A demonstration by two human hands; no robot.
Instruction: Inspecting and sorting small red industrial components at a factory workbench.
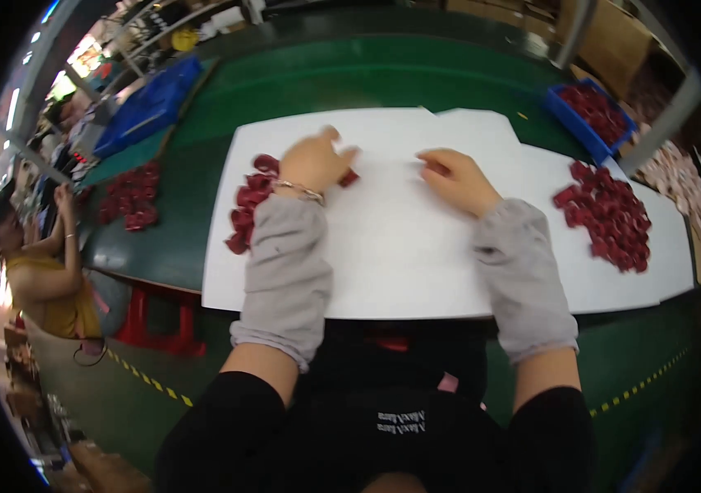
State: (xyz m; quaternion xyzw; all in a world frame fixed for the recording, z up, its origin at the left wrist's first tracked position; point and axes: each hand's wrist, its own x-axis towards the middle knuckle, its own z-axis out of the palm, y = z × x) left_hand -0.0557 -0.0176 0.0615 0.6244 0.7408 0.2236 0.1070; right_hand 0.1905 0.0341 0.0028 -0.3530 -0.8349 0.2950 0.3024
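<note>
Here, one red piece (350, 177) beside the wide-fingered left hand (313, 161), another piece (438, 168) inside the tight right hand (464, 182).

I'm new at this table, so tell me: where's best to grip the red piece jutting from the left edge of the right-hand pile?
Probably its left end: come from the left, over the bare white surface, because the red piece juts that way, while its right side faces the pile.
</note>
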